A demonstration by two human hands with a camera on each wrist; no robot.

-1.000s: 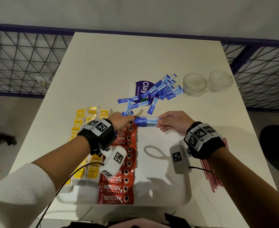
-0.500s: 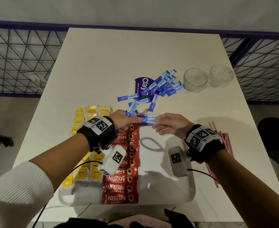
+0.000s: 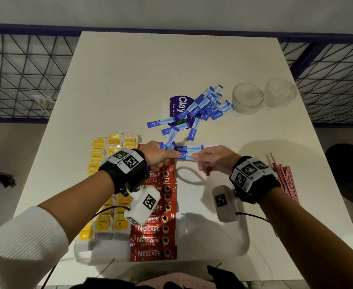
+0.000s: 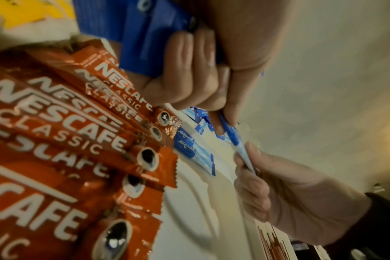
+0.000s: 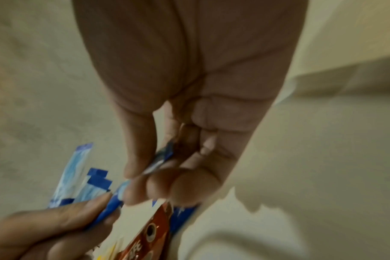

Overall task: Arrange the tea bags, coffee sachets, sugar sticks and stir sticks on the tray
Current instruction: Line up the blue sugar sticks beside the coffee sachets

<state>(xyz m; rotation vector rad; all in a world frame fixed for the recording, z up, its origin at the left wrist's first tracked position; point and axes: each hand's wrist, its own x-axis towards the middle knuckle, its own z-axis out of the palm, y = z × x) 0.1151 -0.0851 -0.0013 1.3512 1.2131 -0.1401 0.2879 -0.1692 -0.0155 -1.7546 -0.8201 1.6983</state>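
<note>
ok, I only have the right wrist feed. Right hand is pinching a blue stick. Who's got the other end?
Observer: The left hand pinches the other end of that sugar stick; the right hand holds it level near the tray's far edge.
Operator: How many sugars left to bring over?
Observer: A loose pile of sugar sticks lies on the table beyond the tray.
Operator: And the stir sticks?
Observer: Not on the tray: the stir sticks lie bundled on the table to its right. The tea bags and coffee sachets are lined up on its left half.
</note>
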